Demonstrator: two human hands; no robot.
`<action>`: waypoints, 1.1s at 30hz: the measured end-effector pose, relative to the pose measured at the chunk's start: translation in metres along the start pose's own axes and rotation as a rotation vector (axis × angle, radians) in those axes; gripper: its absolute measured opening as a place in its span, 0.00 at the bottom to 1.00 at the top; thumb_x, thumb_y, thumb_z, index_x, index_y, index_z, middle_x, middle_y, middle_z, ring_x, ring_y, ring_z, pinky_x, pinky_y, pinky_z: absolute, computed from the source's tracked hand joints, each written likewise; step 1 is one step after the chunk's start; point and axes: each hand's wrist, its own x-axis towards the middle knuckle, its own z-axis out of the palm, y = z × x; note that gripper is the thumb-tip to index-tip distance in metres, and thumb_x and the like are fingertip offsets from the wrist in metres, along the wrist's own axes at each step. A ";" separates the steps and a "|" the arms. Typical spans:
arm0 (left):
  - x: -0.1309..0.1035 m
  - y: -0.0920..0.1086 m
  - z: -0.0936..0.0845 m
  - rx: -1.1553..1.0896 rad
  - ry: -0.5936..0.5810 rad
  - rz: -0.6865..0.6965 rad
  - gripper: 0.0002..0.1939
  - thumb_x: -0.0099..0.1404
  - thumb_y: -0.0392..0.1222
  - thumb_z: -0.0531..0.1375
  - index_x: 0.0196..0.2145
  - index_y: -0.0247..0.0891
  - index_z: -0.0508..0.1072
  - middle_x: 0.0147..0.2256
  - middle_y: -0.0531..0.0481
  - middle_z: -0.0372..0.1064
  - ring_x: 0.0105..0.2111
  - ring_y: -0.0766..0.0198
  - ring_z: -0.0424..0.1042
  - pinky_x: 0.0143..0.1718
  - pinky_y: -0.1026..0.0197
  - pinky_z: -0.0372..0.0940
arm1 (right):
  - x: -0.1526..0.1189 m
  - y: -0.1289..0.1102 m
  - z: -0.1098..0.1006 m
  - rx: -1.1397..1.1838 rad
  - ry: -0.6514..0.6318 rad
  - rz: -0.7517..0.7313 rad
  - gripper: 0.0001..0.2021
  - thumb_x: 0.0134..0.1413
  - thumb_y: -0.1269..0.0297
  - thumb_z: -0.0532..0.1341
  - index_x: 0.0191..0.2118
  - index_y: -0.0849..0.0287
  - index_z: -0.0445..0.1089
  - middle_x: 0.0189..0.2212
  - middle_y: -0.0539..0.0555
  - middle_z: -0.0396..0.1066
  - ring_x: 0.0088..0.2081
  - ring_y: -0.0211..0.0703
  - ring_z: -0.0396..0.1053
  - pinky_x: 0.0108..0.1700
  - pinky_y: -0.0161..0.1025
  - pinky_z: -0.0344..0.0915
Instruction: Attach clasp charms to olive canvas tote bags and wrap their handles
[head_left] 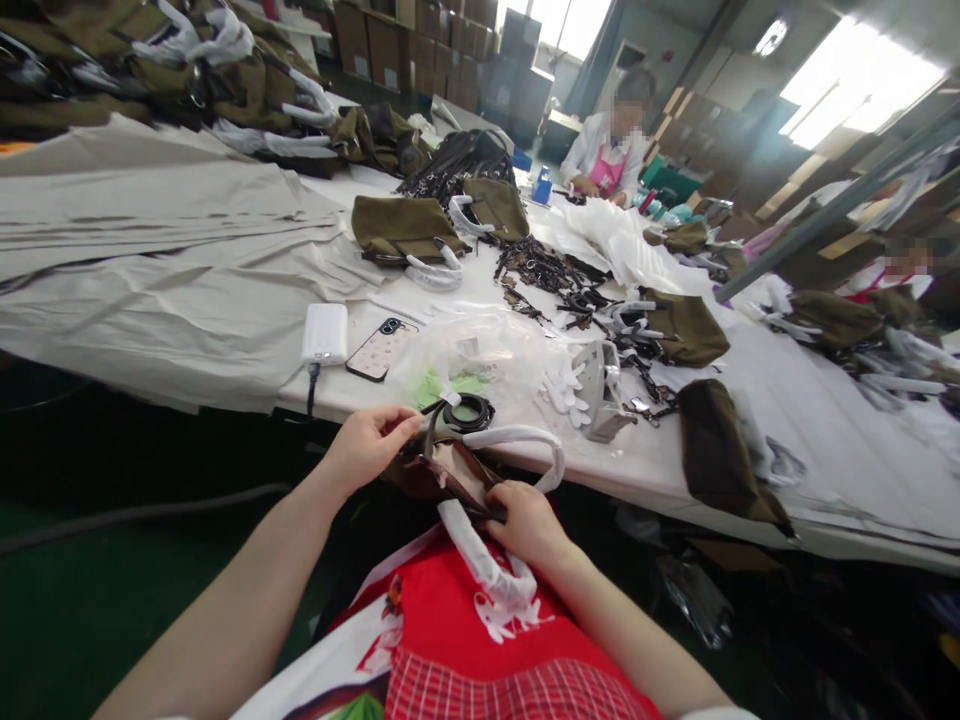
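An olive-brown bag (466,472) lies open at the table's front edge, close to my lap, its pale lining showing. My left hand (373,446) pinches a dark strap at the bag's left side. On the opposite side my right hand (525,518) is closed on the bag's rim, thumb on top. Two handles wrapped in white (534,436) stick out, one over the table and one over my red apron. Just behind the bag is a coiled dark strap (470,412), beside clear plastic bags with something green inside.
A white power bank (325,334) and a phone (381,348) lie left on the table (360,400). A grey metal holder (600,392) stands right. More olive bags (409,230), dark straps (459,165) and a seated person (611,150) are farther back.
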 end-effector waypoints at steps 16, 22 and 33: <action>0.049 0.042 0.015 0.789 -0.004 -0.023 0.19 0.64 0.45 0.54 0.49 0.33 0.70 0.44 0.36 0.75 0.45 0.48 0.74 0.45 0.55 0.65 | -0.012 -0.017 -0.006 0.379 0.106 -0.156 0.05 0.53 0.62 0.67 0.33 0.57 0.78 0.67 0.60 0.51 0.68 0.57 0.46 0.66 0.56 0.47; -0.019 0.079 -0.037 0.462 0.062 0.350 0.15 0.66 0.46 0.52 0.46 0.38 0.67 0.37 0.45 0.75 0.37 0.56 0.75 0.38 0.61 0.65 | 0.007 -0.039 -0.032 0.364 0.094 -0.290 0.06 0.49 0.60 0.70 0.32 0.55 0.80 0.68 0.58 0.49 0.70 0.60 0.36 0.66 0.60 0.42; -0.021 0.026 0.001 0.853 -0.527 0.205 0.12 0.63 0.35 0.50 0.39 0.41 0.72 0.39 0.44 0.77 0.41 0.53 0.76 0.42 0.56 0.65 | 0.027 -0.060 -0.028 0.282 0.065 -0.445 0.09 0.49 0.56 0.69 0.35 0.53 0.81 0.68 0.57 0.50 0.70 0.57 0.37 0.68 0.54 0.41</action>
